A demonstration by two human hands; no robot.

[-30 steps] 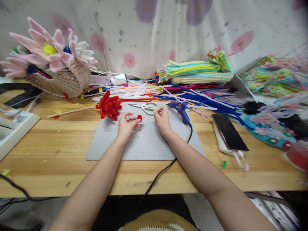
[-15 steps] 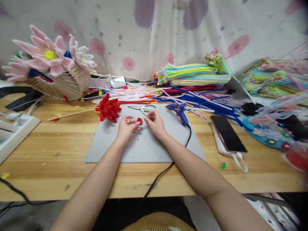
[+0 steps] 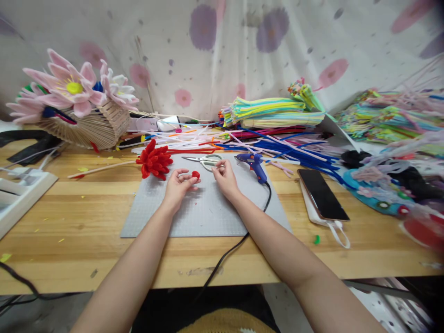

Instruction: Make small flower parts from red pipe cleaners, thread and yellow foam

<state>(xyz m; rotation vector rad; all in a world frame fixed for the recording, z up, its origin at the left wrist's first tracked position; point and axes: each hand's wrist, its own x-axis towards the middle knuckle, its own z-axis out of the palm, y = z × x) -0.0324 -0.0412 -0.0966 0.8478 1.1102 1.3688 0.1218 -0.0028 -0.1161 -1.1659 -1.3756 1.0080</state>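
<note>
Between the thumb and fingers of my left hand (image 3: 178, 186) is a small red fuzzy piece (image 3: 195, 175), held over the grey cutting mat (image 3: 204, 217). My right hand (image 3: 225, 176) is just in front of the handles of the scissors (image 3: 209, 160), its thumb and fingers pressed together; what they hold, if anything, is too small to tell. A red fuzzy flower (image 3: 154, 160) on a pale stick lies left of my left hand. To the right of my right hand rests a blue glue gun (image 3: 255, 165).
A phone (image 3: 322, 194) on a white power bank lies at the right. Colourful pipe cleaners (image 3: 270, 111) are piled at the back. A basket (image 3: 93, 125) with pink flowers stands back left, near a white power strip (image 3: 24, 196). The glue gun's black cord crosses the mat's right side.
My left hand has moved slightly left with the red piece, widening the gap between my hands. The view has shifted a little.
</note>
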